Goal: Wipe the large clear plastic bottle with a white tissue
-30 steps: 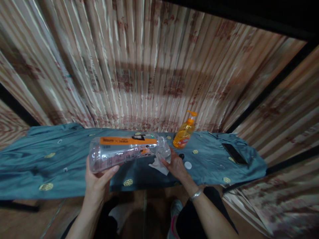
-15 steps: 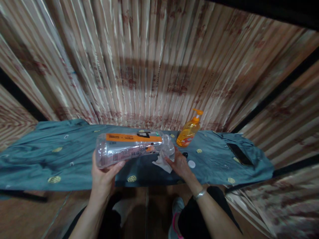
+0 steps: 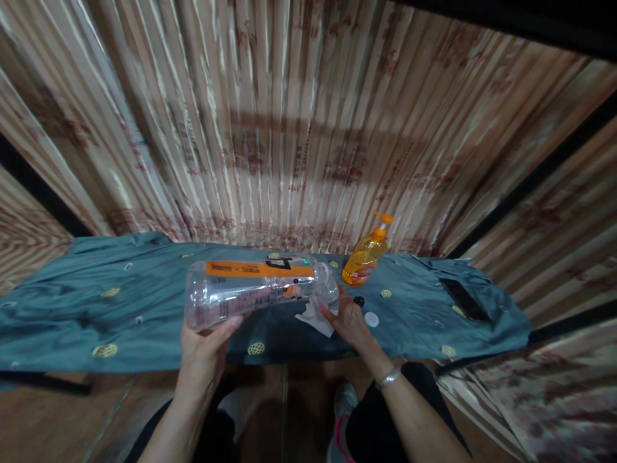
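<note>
My left hand (image 3: pixel 205 350) grips the base of a large clear plastic bottle (image 3: pixel 255 292) with an orange label, held lying sideways above the table. My right hand (image 3: pixel 348 319) is at the bottle's neck end, fingers closed on a white tissue (image 3: pixel 314 316) pressed against the bottle's shoulder. A silver bracelet sits on my right wrist. A white cap (image 3: pixel 371 318) and a small black cap (image 3: pixel 358 300) lie on the cloth just right of my right hand.
A teal cloth with gold emblems (image 3: pixel 110 302) covers the long table. An orange pump bottle (image 3: pixel 367 256) stands at the back, a dark phone (image 3: pixel 464 299) lies at the right end. Striped curtains hang behind. My legs and the wooden floor show below.
The view shifted slightly, and the bottle and both hands sit a little further right in the picture than a second ago. The grips on bottle and tissue are unchanged.
</note>
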